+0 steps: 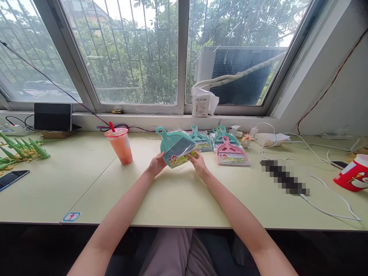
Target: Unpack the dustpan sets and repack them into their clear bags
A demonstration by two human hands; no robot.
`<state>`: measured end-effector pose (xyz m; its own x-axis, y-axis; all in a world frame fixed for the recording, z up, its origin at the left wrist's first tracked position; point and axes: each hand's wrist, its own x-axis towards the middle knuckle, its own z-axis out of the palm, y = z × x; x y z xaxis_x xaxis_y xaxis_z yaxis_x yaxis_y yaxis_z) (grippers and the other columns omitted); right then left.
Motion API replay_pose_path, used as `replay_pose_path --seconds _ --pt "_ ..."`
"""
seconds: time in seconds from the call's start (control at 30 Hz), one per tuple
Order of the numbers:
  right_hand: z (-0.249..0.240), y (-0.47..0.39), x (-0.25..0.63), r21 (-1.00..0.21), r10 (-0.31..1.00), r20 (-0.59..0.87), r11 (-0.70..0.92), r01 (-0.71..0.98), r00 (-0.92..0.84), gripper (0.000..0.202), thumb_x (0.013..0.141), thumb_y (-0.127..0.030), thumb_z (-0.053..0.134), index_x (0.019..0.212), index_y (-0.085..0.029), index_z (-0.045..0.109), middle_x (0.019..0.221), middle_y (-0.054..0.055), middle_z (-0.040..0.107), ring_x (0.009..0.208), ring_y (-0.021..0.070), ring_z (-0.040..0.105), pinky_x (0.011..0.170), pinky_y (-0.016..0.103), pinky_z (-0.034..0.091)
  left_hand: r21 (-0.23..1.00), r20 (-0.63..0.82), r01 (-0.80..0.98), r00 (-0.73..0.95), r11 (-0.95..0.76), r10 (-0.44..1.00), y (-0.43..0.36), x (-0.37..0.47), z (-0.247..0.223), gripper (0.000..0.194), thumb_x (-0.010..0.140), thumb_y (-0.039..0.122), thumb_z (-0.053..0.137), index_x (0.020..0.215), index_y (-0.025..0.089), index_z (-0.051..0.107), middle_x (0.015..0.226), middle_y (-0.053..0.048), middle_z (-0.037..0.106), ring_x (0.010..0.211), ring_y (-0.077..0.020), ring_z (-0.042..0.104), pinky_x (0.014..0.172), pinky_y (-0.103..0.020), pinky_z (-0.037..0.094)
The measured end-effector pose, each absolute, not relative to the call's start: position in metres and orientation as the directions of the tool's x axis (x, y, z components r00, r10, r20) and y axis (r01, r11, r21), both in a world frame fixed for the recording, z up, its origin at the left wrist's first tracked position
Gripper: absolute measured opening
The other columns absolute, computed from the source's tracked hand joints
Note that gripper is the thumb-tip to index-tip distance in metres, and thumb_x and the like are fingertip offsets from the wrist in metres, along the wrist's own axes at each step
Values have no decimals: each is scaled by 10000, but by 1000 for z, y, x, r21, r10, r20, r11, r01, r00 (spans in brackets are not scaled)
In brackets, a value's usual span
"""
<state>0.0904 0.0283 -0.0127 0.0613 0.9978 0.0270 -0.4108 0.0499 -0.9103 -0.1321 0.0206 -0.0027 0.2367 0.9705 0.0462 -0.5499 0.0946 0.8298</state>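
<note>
Between my two hands is a teal mini dustpan and brush set (177,146), wrapped in clear plastic with a yellow-green label along its lower edge. It is tilted, its looped handle pointing up and left. My left hand (157,165) grips its lower left corner. On the label's right end, my right hand (198,163) is closed with the thumb in front. Just behind lies another teal dustpan set (201,141). To the right, a pink dustpan set (232,155) rests in front of more teal dustpan sets (225,135).
An orange drink in a plastic cup (120,147) with a red straw stands left of my hands. A blurred-out dark object (284,177) and white cables lie right, near a red cup (354,174). A tablet (53,117) stands at the back left; the table's front edge (184,226) is close to me.
</note>
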Motion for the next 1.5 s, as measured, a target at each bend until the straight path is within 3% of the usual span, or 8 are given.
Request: replay_pose_path --seconds 0.23,0.5,0.73,0.83,0.93,1.13,1.33,1.5 --pt "-13 23 88 -931 996 -19 16 -364 92 378 539 -268 889 819 -169 655 787 15 702 727 148 675 761 318 604 904 46 -422 260 71 965 22 -127 -2 497 897 547 543 1249 199 598 1130 -85 701 1059 -262 633 902 -397 483" --pt "2 13 79 -972 992 43 69 -226 119 280 599 -241 828 806 -163 657 795 33 696 671 140 658 604 275 606 936 17 -348 -108 -54 994 37 -137 -8 386 780 563 678 779 190 575 735 -16 662 741 -183 615 704 -295 449" --pt "3 16 89 -989 989 85 98 -111 118 263 614 -273 761 838 -164 677 820 40 703 685 133 619 520 228 531 943 157 -263 -192 -205 969 37 -150 5 514 817 638 579 1100 209 587 1096 -92 690 986 -224 644 844 -341 462" --pt "4 20 101 -992 994 110 110 -64 5 296 603 -297 778 849 -155 693 796 41 711 654 128 610 502 217 492 950 263 -99 -256 -296 930 35 -158 12 615 757 548 714 1231 204 526 1148 -111 665 1012 -217 632 861 -326 459" --pt "5 23 106 -992 992 107 103 -66 -64 328 585 -296 808 858 -146 703 779 44 717 634 129 616 523 235 510 980 196 3 -131 -197 972 29 -161 14 799 673 474 816 1341 219 460 1117 -116 663 969 -238 639 806 -343 491" --pt "9 20 110 -993 976 93 77 -92 -195 391 542 -316 860 870 -157 720 789 40 738 693 159 672 614 279 570 856 515 230 -298 -464 804 19 -154 20 518 589 367 880 1064 251 708 1345 -101 576 1328 -333 431 1005 -386 420" --pt "15 14 113 -995 949 95 90 -33 -300 405 535 -322 861 878 -145 741 776 46 739 687 158 668 623 277 560 934 284 257 -111 -249 952 31 -151 9 270 654 453 816 770 213 773 727 -69 715 776 -255 645 738 -336 456" --pt "19 16 117 -995 967 96 89 -42 -237 380 537 -327 863 851 -153 740 825 63 748 710 169 675 602 273 561 944 315 141 -117 -298 942 38 -154 2 336 630 490 814 716 171 753 664 -66 692 660 -196 619 661 -307 450"
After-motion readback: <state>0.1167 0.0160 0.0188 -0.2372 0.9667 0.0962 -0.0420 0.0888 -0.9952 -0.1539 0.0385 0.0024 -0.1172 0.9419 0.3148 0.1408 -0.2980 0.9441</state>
